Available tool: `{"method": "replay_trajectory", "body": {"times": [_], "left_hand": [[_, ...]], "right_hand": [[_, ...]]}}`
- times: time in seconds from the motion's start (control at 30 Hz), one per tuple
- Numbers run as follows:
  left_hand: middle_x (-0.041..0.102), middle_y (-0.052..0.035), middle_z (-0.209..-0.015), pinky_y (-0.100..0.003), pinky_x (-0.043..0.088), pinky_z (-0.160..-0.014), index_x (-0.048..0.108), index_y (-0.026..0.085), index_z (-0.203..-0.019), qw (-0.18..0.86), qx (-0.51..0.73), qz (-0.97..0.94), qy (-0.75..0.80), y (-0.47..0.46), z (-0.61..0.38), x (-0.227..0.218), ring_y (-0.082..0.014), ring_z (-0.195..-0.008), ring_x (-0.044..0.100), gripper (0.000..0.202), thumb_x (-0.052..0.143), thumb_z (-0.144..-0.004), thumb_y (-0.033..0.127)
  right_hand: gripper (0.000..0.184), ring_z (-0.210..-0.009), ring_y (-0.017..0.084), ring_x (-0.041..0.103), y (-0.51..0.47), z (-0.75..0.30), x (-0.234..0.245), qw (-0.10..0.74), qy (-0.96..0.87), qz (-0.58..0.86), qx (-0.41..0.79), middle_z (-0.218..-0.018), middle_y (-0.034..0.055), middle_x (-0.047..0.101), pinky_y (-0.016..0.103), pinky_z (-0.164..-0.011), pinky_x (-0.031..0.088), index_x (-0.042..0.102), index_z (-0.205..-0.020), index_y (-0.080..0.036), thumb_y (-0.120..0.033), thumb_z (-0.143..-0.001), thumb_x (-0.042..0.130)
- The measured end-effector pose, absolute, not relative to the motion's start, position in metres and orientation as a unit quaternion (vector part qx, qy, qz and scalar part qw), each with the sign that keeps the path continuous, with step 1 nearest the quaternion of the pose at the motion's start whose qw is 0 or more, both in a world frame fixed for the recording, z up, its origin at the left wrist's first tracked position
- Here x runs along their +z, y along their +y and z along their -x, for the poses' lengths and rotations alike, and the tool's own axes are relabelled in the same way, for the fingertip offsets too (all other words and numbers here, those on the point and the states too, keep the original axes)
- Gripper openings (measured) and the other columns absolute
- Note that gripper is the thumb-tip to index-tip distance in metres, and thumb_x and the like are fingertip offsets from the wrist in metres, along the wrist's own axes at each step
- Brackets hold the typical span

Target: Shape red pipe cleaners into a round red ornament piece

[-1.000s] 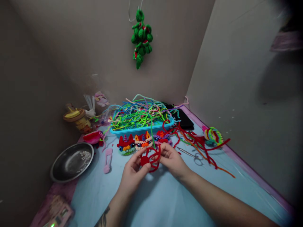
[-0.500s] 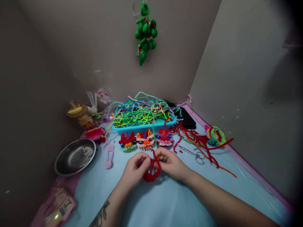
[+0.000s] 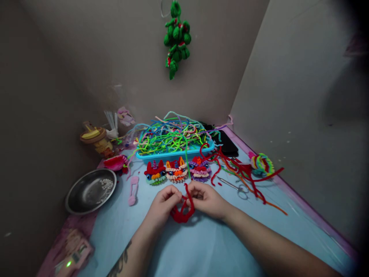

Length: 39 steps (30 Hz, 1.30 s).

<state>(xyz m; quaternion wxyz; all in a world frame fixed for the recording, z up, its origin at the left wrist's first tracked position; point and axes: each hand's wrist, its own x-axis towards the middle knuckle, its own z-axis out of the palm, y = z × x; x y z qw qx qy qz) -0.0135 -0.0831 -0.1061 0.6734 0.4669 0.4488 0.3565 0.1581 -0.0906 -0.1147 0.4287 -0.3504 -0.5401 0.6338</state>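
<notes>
Red pipe-cleaner piece (image 3: 181,216) sits low over the middle of the desk (image 3: 201,246), caught between both hands. Over at the left edge, a steel bowl (image 3: 86,194) holds a scatter of small pale beads, nobody touching it. Now the left hand (image 3: 164,202): wrist bent inward, fingers curled tight, thumb and forefinger pinching the left side of the red loops. The piece itself looks early to me: a few bare loops with one stem end poking up, no eyes, no trim. Compare the three finished faces (image 3: 176,171) lined up just behind it, in front of the blue tray (image 3: 173,156) of stems, all fully dressed. The right hand (image 3: 207,200) comes in from the right, forearm angled across the desk, fingertips pressed together on that upright end. Further right, scissors (image 3: 236,187) lie apart from the hands, and loose red stems (image 3: 239,169) sprawl toward the right edge.
</notes>
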Motion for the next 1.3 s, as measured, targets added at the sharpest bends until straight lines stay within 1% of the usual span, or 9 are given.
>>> {"method": "replay_trajectory", "body": {"times": [0.27,0.43,0.67,0.73,0.83,0.9,1.07,1.23,1.3], "left_hand": [[0.052,0.0053,-0.051,-0.018,0.031,-0.045,0.052,0.016,-0.064,0.66,0.355,-0.481,0.454,-0.082,0.014,-0.1,-0.0069,-0.044,0.042,0.027,0.066,-0.07,0.038],[0.05,0.0053,-0.051,-0.018,0.031,-0.045,0.051,0.016,-0.063,0.652,0.348,-0.491,0.462,-0.082,0.013,-0.097,-0.007,-0.045,0.042,0.03,0.067,-0.068,0.041],[0.048,0.0056,-0.049,-0.018,0.03,-0.042,0.051,0.016,-0.064,0.641,0.339,-0.501,0.472,-0.082,0.011,-0.098,-0.0069,-0.042,0.04,0.032,0.067,-0.067,0.044],[0.047,0.0059,-0.049,-0.018,0.029,-0.042,0.051,0.016,-0.064,0.636,0.341,-0.505,0.473,-0.083,0.011,-0.098,-0.0068,-0.042,0.038,0.033,0.067,-0.067,0.045],[0.047,0.0058,-0.05,-0.018,0.03,-0.043,0.053,0.015,-0.064,0.622,0.348,-0.518,0.472,-0.082,0.011,-0.098,-0.007,-0.044,0.039,0.034,0.067,-0.067,0.047],[0.051,0.0042,-0.056,-0.019,0.033,-0.047,0.057,0.015,-0.07,0.599,0.377,-0.519,0.479,-0.081,0.011,-0.098,-0.0085,-0.049,0.043,0.035,0.065,-0.069,0.049],[0.063,-0.0053,-0.093,-0.026,0.044,-0.068,0.059,0.017,-0.098,0.573,0.467,-0.458,0.493,-0.076,0.013,-0.106,-0.0166,-0.079,0.056,0.045,0.059,-0.073,0.054],[0.06,-0.008,-0.101,-0.028,0.047,-0.067,0.052,0.019,-0.111,0.609,0.452,-0.43,0.49,-0.076,0.008,-0.118,-0.0183,-0.083,0.058,0.051,0.063,-0.071,0.05],[0.056,-0.0094,-0.112,-0.031,0.048,-0.072,0.049,0.022,-0.114,0.559,0.477,-0.453,0.505,-0.078,0.007,-0.118,-0.0202,-0.092,0.057,0.049,0.063,-0.073,0.045]], "right_hand": [[0.023,-0.058,0.009,0.055,-0.088,-0.157,-0.114,0.424,-0.503,0.371,0.656,-0.065,-0.0041,0.058,0.021,-0.058,0.041,0.053,-0.076,-0.017,-0.03,-0.069,0.07],[0.024,-0.056,0.009,0.052,-0.086,-0.156,-0.115,0.431,-0.482,0.412,0.642,-0.061,-0.0038,0.058,0.021,-0.055,0.04,0.058,-0.07,-0.015,-0.03,-0.062,0.075],[0.03,-0.054,0.012,0.053,-0.085,-0.156,-0.12,0.401,-0.474,0.427,0.657,-0.058,0.0004,0.062,0.025,-0.057,0.04,0.065,-0.066,-0.011,-0.039,-0.061,0.075],[0.028,-0.058,0.012,0.054,-0.086,-0.156,-0.119,0.404,-0.479,0.415,0.66,-0.065,0.0012,0.064,0.026,-0.06,0.041,0.066,-0.066,-0.012,-0.039,-0.062,0.073],[0.022,-0.078,0.015,0.058,-0.087,-0.156,-0.116,0.43,-0.481,0.407,0.646,-0.094,0.0044,0.063,0.028,-0.072,0.042,0.064,-0.061,-0.014,-0.034,-0.063,0.074],[0.02,-0.086,0.017,0.056,-0.086,-0.157,-0.115,0.456,-0.457,0.418,0.639,-0.104,0.0045,0.059,0.027,-0.075,0.041,0.062,-0.057,-0.015,-0.029,-0.06,0.075],[0.027,-0.062,0.009,0.049,-0.08,-0.159,-0.118,0.531,-0.297,0.413,0.678,-0.078,0.0001,0.057,0.021,-0.057,0.038,0.058,-0.059,-0.016,-0.028,-0.051,0.08],[0.033,-0.052,0.007,0.042,-0.072,-0.159,-0.126,0.589,-0.202,0.394,0.676,-0.058,-0.0056,0.047,0.02,-0.051,0.034,0.055,-0.064,-0.017,-0.032,-0.051,0.081],[0.032,-0.05,0.007,0.039,-0.071,-0.158,-0.129,0.587,-0.21,0.396,0.675,-0.055,-0.0063,0.046,0.02,-0.05,0.032,0.053,-0.062,-0.018,-0.033,-0.054,0.079]]}}
